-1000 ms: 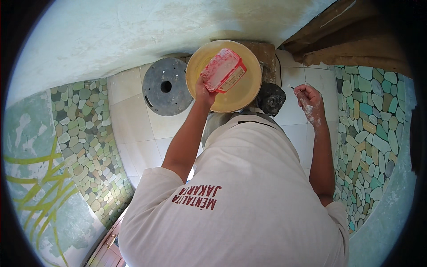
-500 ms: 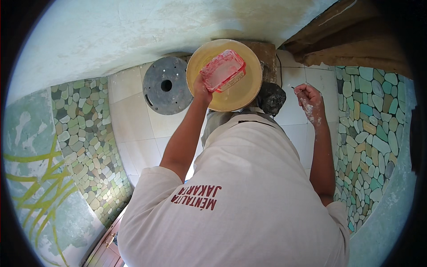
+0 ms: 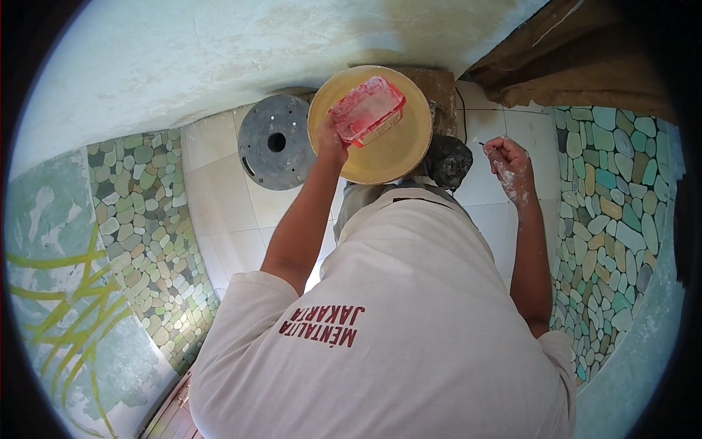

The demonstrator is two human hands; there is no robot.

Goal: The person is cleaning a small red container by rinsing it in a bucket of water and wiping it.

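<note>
My left hand [image 3: 333, 143] grips the near left end of a red plastic tub [image 3: 382, 126], its inside smeared with white residue. The tub is held tilted above a round yellow basin [image 3: 351, 167], whose bottom it partly covers. Out to the right, my right hand [image 3: 510, 162] is raised over the floor tiles with its fingers curled closed. White smears mark its back and wrist. A small dark tip pokes out from its fingers, but I cannot make out what it belongs to.
A grey disc with a central hole [image 3: 257, 150] lies left of the basin. To the basin's right are a black plastic bag [image 3: 448, 162] and a brown board [image 3: 439, 86]. A pale wall [image 3: 219, 58] rises behind; brown cloth [image 3: 585, 69] hangs at far right. Pebble-patterned flooring [image 3: 607, 219] flanks the white tiles.
The red tub has tipped slightly in my left hand, over the same basin. My right hand stays almost where it was, fingers still closed.
</note>
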